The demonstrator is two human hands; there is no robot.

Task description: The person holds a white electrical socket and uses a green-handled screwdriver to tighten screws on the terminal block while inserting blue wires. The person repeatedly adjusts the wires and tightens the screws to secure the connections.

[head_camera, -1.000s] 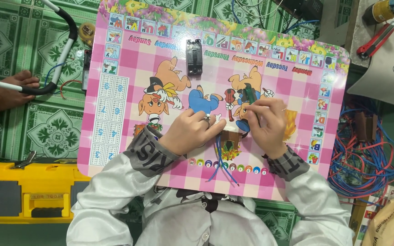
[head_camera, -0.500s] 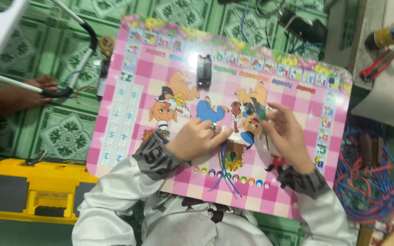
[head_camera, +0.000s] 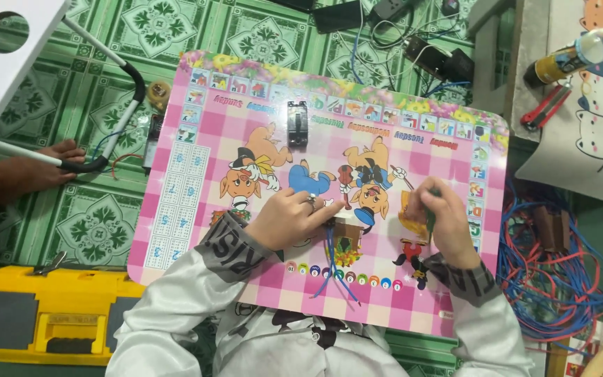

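Blue wires (head_camera: 331, 269) are slipping risk while my left hand (head_camera: 289, 218) is pinching the small brown part (head_camera: 344, 234) and my right hand (head_camera: 441, 223) is gripping a green-handled tool (head_camera: 430, 215), since any jab could be knocking it loose.

The pink table (head_camera: 197, 209) lies open on its left half; a black switch (head_camera: 297, 123) stands at the far middle. A wire tangle (head_camera: 560, 279) crowds the right, a yellow toolbox (head_camera: 43, 314) the near left.

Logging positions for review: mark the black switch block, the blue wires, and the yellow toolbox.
black switch block (head_camera: 297, 123), head view, middle of its body
blue wires (head_camera: 330, 269), head view, strands below the left hand
yellow toolbox (head_camera: 50, 318), head view, top of lid
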